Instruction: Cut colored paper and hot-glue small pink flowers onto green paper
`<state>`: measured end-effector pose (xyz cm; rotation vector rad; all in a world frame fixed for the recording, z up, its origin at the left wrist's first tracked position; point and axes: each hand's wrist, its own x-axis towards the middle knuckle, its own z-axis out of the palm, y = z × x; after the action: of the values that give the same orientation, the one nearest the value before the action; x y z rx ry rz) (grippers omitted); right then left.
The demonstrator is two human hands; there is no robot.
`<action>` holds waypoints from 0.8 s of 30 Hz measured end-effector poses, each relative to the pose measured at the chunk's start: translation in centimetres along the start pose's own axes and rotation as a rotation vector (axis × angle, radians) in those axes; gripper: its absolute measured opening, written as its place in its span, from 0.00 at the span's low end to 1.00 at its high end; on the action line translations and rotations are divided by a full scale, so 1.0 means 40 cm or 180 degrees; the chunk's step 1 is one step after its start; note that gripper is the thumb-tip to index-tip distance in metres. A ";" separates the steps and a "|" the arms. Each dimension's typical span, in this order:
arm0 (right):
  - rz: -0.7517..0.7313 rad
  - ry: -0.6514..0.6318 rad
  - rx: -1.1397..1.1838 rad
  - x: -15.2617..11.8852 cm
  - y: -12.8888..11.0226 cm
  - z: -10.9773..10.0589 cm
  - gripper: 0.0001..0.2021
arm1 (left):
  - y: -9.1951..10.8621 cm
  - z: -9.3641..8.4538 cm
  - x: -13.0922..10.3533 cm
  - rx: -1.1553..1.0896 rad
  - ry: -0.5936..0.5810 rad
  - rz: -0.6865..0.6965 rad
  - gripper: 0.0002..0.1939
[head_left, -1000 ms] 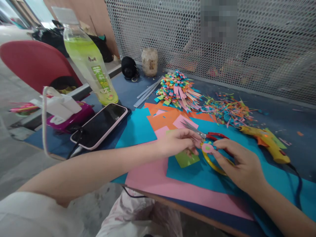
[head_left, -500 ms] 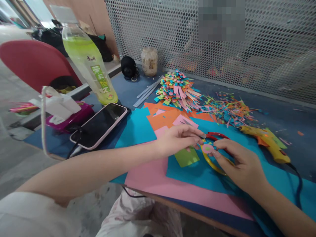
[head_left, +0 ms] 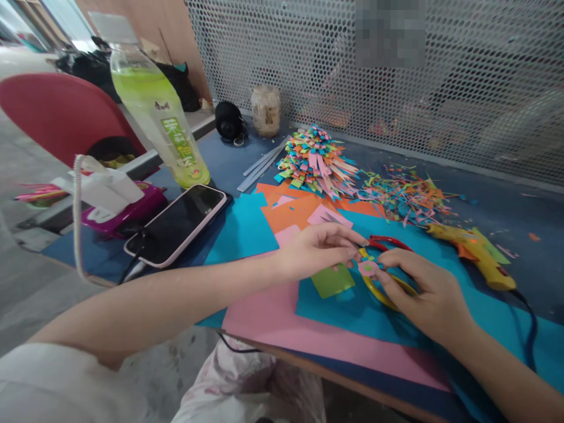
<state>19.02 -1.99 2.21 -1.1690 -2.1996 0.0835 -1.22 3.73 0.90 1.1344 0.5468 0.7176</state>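
Note:
Between the thumb and forefinger of my right hand (head_left: 425,288) is a small pink paper disc (head_left: 368,268) with a green middle and blue and yellow bits at its edge. My left hand (head_left: 324,249) is closed just left of the disc, its fingertips close to those small bits. Whatever they pinch is too small to make out. Scissors with red and yellow handles (head_left: 379,294) lie under my hands, partly covered by them. A green paper piece (head_left: 333,282) rests below my left fingers, on blue paper (head_left: 348,317).
Behind stand a fringed paper cone (head_left: 317,161) and a pile of paper scraps (head_left: 409,197). A yellow glue gun (head_left: 473,255) lies at right, its cord trailing forward. At left are a phone (head_left: 178,223), a drink bottle (head_left: 158,111) and a purple tissue box (head_left: 127,211). Clear sticks (head_left: 264,164) lie farther back.
Both hands stay close together over the scissors. The pink disc has shifted slightly left and down, and my left forefinger now reaches a little farther right.

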 end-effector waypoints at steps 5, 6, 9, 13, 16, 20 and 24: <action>0.0043 -0.0015 0.0084 0.002 -0.003 0.000 0.03 | 0.002 0.000 -0.002 0.0057 -0.0014 0.0002 0.10; 0.0056 -0.0017 0.0108 0.002 -0.002 0.000 0.03 | 0.002 0.001 -0.001 0.0051 -0.0021 -0.0004 0.10; 0.0098 -0.0041 0.0127 -0.001 0.001 0.002 0.03 | 0.000 0.002 0.001 0.0029 0.0094 -0.0024 0.10; 0.0096 -0.0013 0.0088 -0.003 0.003 0.002 0.02 | -0.004 -0.001 0.007 -0.0131 0.0375 0.0031 0.10; 0.0079 0.0031 0.0067 -0.002 0.002 0.000 0.02 | -0.004 -0.006 0.010 -0.0558 0.0372 0.0040 0.08; 0.0044 0.0009 -0.0039 0.001 0.005 0.000 0.03 | 0.002 -0.006 0.010 -0.1006 0.0182 0.0052 0.07; -0.0187 0.0134 -0.0344 0.000 0.020 0.006 0.03 | 0.006 -0.001 0.004 -0.0558 0.0150 0.0306 0.11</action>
<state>19.45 -1.46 1.76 -1.1527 -2.2226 -0.0851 -1.17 3.94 1.11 0.9872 0.4615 0.8605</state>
